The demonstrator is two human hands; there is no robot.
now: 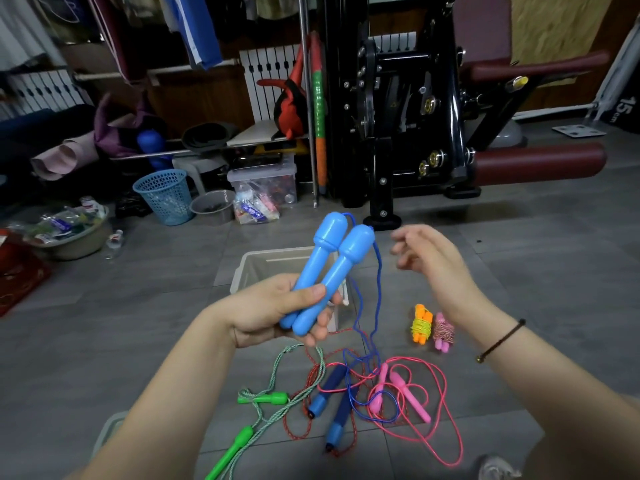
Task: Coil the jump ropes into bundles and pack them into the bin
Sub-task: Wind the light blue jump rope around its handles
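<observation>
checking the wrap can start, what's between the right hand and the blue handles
In the head view only the blue cord hangs there, dropping from the blue handles that the left hand grips; the right hand looks apart from it.

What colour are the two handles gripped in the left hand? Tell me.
The handles are light blue, their cord darker blue; the head view shows it best.

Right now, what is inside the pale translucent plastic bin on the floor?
Only bare inner walls show in the pale plastic bin; no rope is visible there. The left hand and the two light-blue plastic handles it grips cover the bin's front and most of its floor.
</observation>
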